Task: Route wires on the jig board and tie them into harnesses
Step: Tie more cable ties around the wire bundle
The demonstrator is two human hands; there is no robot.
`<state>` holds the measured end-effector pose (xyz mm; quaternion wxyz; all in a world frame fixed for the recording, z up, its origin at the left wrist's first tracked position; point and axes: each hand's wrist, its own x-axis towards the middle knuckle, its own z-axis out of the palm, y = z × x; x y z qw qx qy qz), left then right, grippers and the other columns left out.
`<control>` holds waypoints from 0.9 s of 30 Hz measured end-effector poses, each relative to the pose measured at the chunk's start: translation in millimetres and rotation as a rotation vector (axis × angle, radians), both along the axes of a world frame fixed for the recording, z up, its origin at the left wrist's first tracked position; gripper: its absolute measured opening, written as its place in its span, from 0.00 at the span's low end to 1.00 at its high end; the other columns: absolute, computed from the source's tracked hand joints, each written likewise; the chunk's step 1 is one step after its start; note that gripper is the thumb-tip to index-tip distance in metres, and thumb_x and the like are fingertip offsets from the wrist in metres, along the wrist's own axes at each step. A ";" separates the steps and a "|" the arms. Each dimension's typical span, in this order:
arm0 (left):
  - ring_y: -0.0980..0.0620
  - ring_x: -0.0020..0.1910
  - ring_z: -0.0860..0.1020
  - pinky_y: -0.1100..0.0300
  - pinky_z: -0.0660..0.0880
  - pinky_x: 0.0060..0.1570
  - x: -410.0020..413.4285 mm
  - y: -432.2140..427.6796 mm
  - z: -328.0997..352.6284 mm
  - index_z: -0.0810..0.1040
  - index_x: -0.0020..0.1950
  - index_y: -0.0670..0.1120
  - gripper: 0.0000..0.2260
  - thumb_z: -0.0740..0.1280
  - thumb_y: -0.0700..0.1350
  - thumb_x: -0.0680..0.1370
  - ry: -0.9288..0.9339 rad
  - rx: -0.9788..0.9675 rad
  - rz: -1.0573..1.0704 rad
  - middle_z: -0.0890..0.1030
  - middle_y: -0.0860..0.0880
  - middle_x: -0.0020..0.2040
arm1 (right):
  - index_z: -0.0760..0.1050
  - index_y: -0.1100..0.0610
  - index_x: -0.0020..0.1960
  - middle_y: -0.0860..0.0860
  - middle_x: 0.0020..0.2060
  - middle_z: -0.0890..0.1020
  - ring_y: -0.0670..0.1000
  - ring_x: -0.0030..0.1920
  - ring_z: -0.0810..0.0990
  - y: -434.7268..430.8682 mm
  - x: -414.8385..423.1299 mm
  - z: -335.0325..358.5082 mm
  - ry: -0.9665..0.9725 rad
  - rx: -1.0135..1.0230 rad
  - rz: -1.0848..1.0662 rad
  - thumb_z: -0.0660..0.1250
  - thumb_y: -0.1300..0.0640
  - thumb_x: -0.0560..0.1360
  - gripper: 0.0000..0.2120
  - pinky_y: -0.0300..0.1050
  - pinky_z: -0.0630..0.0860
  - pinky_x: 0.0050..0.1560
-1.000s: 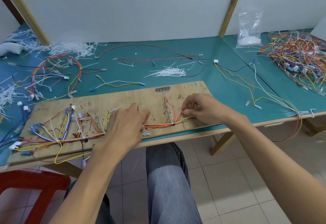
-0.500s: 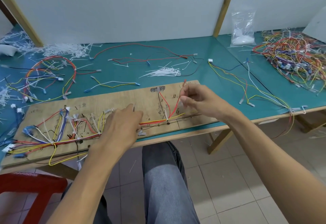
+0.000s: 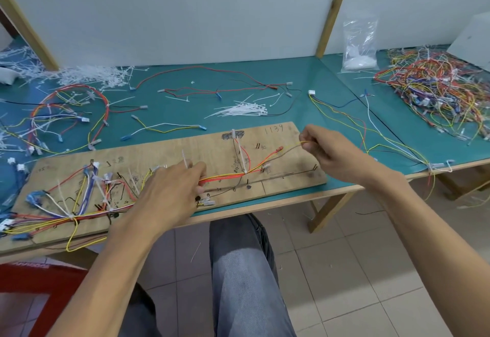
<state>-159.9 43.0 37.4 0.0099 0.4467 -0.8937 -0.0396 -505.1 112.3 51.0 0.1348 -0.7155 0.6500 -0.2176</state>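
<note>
A wooden jig board lies along the table's near edge with coloured wires routed over it. My left hand rests on the board's middle, its fingers pinching the red, orange and yellow wire bundle beside an upright white cable tie. My right hand hovers over the board's right end and pinches the free ends of a yellow and a brown wire, pulled taut up and to the right. A tied harness section covers the board's left part.
Loose white cable ties lie behind the board. A big heap of wires fills the right table, with a plastic bag behind it. Finished harnesses and tie offcuts sit at the left. A red stool stands below.
My right hand has lifted from the board's near right part and moved up and right, drawing the yellow and brown wires out. My left hand stayed on the bundle.
</note>
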 end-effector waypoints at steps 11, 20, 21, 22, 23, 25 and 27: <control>0.41 0.49 0.84 0.44 0.80 0.46 16.0 11.4 1.9 0.73 0.54 0.55 0.13 0.65 0.37 0.79 0.385 0.046 0.150 0.86 0.52 0.42 | 0.81 0.56 0.56 0.55 0.55 0.78 0.60 0.57 0.74 16.0 91.8 -26.5 0.179 -0.593 -0.318 0.73 0.54 0.80 0.08 0.55 0.69 0.54; 0.45 0.44 0.78 0.46 0.78 0.46 10.5 20.5 -16.4 0.73 0.52 0.54 0.06 0.67 0.44 0.82 0.511 0.071 0.065 0.81 0.54 0.41 | 0.81 0.55 0.62 0.48 0.57 0.86 0.56 0.61 0.72 19.8 143.1 -73.5 0.113 -0.354 -0.263 0.67 0.53 0.84 0.10 0.55 0.74 0.61; 0.46 0.43 0.77 0.47 0.77 0.46 10.4 20.1 -17.9 0.73 0.52 0.54 0.05 0.68 0.45 0.82 0.513 0.061 0.057 0.80 0.54 0.42 | 0.78 0.55 0.68 0.48 0.63 0.84 0.57 0.65 0.70 23.3 149.6 -78.0 0.133 -0.325 -0.290 0.65 0.52 0.85 0.14 0.57 0.73 0.64; 0.46 0.43 0.77 0.47 0.77 0.46 10.4 20.2 -19.1 0.74 0.52 0.54 0.05 0.69 0.46 0.82 0.521 0.056 0.052 0.80 0.54 0.42 | 0.74 0.54 0.73 0.48 0.69 0.80 0.58 0.69 0.68 27.2 155.7 -83.1 0.152 -0.280 -0.317 0.63 0.49 0.86 0.18 0.59 0.71 0.67; 0.46 0.44 0.77 0.48 0.77 0.48 10.5 21.5 -19.8 0.75 0.53 0.54 0.04 0.69 0.46 0.82 0.524 0.056 0.051 0.80 0.54 0.43 | 0.69 0.54 0.78 0.48 0.74 0.75 0.58 0.72 0.66 30.4 160.6 -87.5 0.174 -0.240 -0.341 0.61 0.47 0.87 0.22 0.60 0.70 0.69; 0.45 0.48 0.78 0.48 0.76 0.50 9.8 24.9 -21.7 0.76 0.57 0.53 0.04 0.67 0.45 0.82 0.516 0.059 0.057 0.81 0.52 0.47 | 0.59 0.56 0.83 0.51 0.81 0.65 0.59 0.74 0.62 32.2 165.7 -92.5 0.203 -0.190 -0.369 0.56 0.45 0.87 0.28 0.62 0.66 0.72; 0.43 0.49 0.79 0.48 0.76 0.51 9.2 25.9 -25.6 0.76 0.58 0.52 0.05 0.67 0.45 0.83 0.495 0.035 0.049 0.82 0.50 0.49 | 0.53 0.57 0.85 0.53 0.82 0.59 0.60 0.74 0.61 31.1 167.3 -89.5 0.172 -0.178 -0.404 0.54 0.43 0.87 0.32 0.62 0.64 0.72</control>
